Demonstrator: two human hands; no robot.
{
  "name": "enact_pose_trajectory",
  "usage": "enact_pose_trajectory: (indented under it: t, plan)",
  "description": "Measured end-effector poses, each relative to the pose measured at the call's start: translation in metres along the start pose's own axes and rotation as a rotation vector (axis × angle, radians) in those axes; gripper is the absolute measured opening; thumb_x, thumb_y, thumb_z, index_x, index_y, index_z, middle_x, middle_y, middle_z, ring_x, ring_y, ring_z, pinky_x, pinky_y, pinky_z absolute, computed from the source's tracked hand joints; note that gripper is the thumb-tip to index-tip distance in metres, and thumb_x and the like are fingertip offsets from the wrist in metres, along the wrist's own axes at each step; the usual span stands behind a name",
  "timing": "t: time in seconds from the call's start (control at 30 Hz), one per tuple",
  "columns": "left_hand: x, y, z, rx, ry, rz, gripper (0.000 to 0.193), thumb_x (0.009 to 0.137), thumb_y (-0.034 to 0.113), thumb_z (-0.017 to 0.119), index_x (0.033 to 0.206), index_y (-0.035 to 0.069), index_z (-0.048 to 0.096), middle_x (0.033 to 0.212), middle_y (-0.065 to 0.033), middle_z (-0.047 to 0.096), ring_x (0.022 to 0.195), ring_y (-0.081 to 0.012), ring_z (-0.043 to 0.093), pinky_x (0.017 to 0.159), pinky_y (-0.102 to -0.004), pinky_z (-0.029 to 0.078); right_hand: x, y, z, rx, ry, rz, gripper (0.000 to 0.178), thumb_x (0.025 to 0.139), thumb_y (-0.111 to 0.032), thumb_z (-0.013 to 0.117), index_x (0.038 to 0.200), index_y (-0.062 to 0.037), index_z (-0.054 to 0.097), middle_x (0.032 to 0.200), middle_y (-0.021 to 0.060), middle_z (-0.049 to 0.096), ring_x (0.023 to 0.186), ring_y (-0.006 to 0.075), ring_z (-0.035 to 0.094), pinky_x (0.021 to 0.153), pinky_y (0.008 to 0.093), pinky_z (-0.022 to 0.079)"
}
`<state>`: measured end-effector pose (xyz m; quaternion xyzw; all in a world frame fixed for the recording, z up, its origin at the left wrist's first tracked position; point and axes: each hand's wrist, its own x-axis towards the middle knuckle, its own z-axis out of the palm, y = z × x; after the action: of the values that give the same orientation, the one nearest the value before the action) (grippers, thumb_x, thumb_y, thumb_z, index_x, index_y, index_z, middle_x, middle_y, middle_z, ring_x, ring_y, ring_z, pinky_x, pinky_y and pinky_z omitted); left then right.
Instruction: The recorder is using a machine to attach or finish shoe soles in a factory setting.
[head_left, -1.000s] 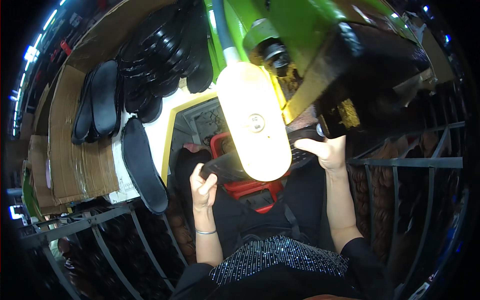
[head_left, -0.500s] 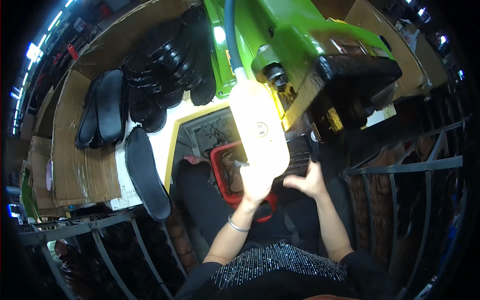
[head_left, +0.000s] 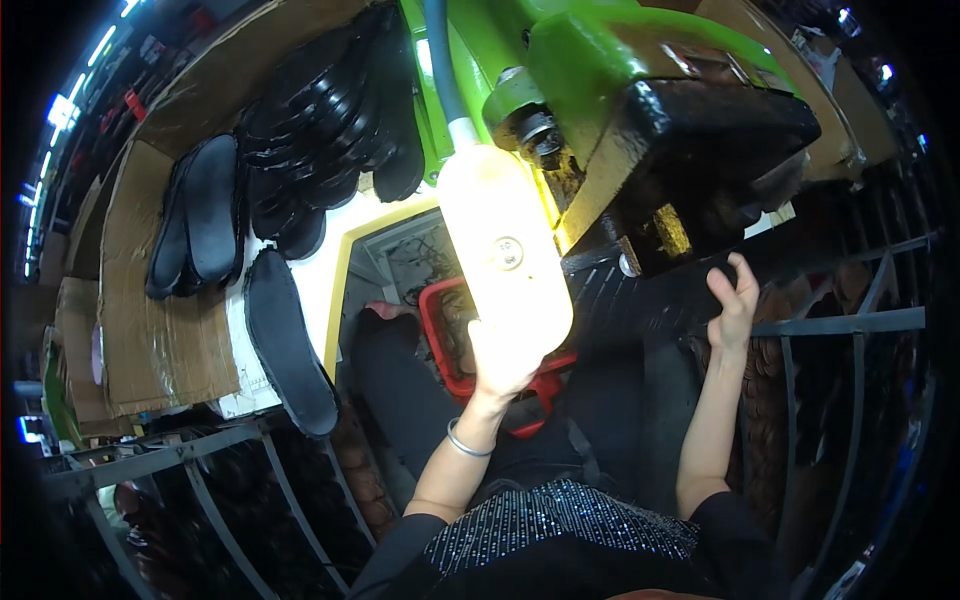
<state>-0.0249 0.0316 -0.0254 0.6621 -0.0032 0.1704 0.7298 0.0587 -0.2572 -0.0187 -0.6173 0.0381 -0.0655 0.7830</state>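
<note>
A glowing oblong lamp (head_left: 505,250) on a grey-blue stem hangs over my left hand (head_left: 500,372). Its glare and body hide most of that hand's fingers, so whatever they hold does not show. To the right, my right hand (head_left: 733,305) is raised with bent, parted fingers and nothing visible in them. It is beneath the dark head of a green machine (head_left: 680,130). Between the hands lies a dark ridged piece (head_left: 605,300), like a shoe sole, partly covered by the lamp and lost in shadow.
At the left, a cardboard box (head_left: 160,350) holds several black soles (head_left: 320,120). One sole (head_left: 290,345) lies on the white table edge. A red basket (head_left: 437,340) sits below the lamp. Metal racks (head_left: 840,325) with stacked pieces flank me on both sides.
My right hand has moved right and up, away from the lamp and the left hand. My left hand shifts slightly left. The whole view has shifted a little.
</note>
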Motion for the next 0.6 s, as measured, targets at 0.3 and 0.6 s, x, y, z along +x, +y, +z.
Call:
enact_pose_trajectory:
  t: [0.3, 0.6]
  plan:
    - [0.015, 0.025, -0.056, -0.135, 0.153, 0.01, 0.029, 0.066, -0.002, 0.075, 0.091, -0.004, 0.06, 0.081, -0.0084, 0.065, 0.073, -0.0132, 0.062, 0.068, -0.0262, 0.05, 0.015, -0.018, 0.083, -0.132, -0.279, -0.234, 0.028, 0.075, -0.005, 0.07, 0.099, -0.0002, 0.055, 0.087, 0.0013, 0.059, 0.076, 0.0066, 0.054, 0.07, 0.0184, 0.043]
    - [-0.013, 0.003, -0.132, -0.54, 0.261, -0.177, 0.025, 0.076, -0.004, 0.064, 0.097, -0.002, 0.049, 0.089, -0.0142, 0.061, 0.081, -0.0217, 0.062, 0.077, -0.0329, 0.052, -0.036, -0.017, 0.148, -0.238, -0.526, -0.264, 0.037, 0.072, -0.002, 0.075, 0.104, 0.0017, 0.056, 0.095, 0.0093, 0.066, 0.086, 0.0145, 0.063, 0.078, 0.0265, 0.05]
